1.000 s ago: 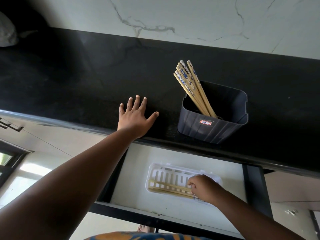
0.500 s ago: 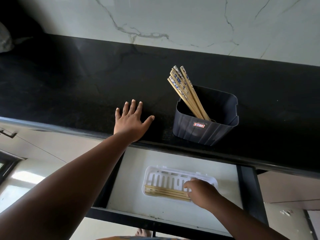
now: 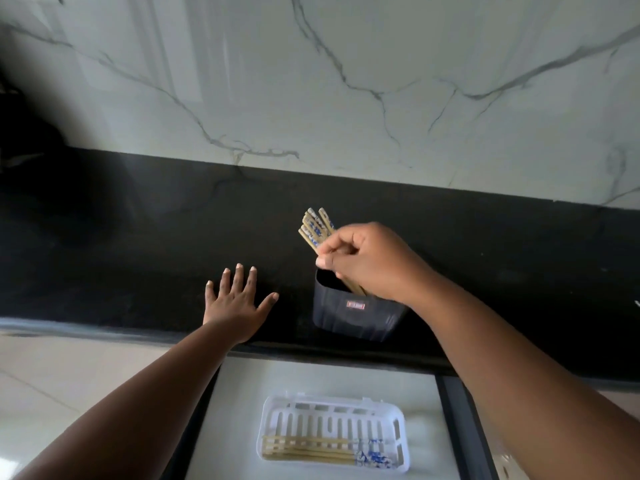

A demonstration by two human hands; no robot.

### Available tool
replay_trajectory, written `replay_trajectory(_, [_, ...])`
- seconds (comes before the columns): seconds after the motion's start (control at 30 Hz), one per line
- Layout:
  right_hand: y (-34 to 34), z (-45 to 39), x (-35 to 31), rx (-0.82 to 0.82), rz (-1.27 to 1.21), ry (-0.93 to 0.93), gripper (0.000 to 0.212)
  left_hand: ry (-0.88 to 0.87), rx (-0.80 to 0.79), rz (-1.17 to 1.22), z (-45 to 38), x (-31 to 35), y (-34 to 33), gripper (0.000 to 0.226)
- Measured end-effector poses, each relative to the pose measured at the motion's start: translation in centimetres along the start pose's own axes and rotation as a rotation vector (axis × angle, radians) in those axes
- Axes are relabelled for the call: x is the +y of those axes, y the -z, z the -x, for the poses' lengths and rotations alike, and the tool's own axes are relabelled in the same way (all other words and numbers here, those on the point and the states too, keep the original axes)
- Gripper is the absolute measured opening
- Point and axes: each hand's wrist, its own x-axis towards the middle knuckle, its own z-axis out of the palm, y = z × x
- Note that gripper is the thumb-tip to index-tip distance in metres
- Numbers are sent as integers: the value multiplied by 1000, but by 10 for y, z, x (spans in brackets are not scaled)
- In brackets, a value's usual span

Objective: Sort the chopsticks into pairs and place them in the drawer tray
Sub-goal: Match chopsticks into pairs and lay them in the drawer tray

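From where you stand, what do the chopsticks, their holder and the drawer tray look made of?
Chopsticks: probably bamboo or wood, pale tan, with blue-and-white printed tops.
Holder: likely plastic, dark matte, ribbed wall with a small label.
Drawer tray: white moulded plastic, slotted base.

1. Left hand (image 3: 235,308): bare, no ring or glove, short pale nails
2. Right hand (image 3: 363,259): bare, with no ring or watch showing
3. Both forearms uncovered to the frame edge; no sleeve is in view
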Motion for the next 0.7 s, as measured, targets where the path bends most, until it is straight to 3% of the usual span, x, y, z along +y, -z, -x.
replay_trajectory(0.07, [0, -15, 3, 131, 138, -38, 12, -2, -25, 3, -2, -2, 0, 85])
replay_trajectory(0.17, [-16, -25, 17, 146, 292, -111, 25, 12, -51, 7, -6, -3, -1, 86])
replay_trajectory(0.4, [-46, -33, 30, 303, 371, -77, 41, 30, -57, 2, -11, -3, -5, 86])
replay_trajectory(0.7, [-56, -51, 10, 352, 489, 40, 33, 31, -56, 7, -9, -2, -4, 84])
